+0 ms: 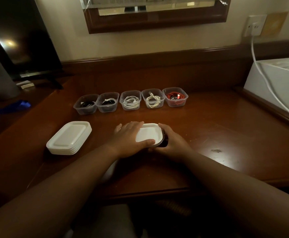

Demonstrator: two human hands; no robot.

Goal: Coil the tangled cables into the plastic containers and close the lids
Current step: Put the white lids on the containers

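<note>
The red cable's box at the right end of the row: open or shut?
Open. The box has no lid; the coiled red cable shows from above.

Left hand [129, 137] presses white lid [149, 133]; right hand [172, 143] grips container [165, 142].

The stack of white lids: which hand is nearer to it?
Left. The left hand lies just right of the stack of white lids, pressing the white lid; the right hand is beyond that lid, farther away.
</note>
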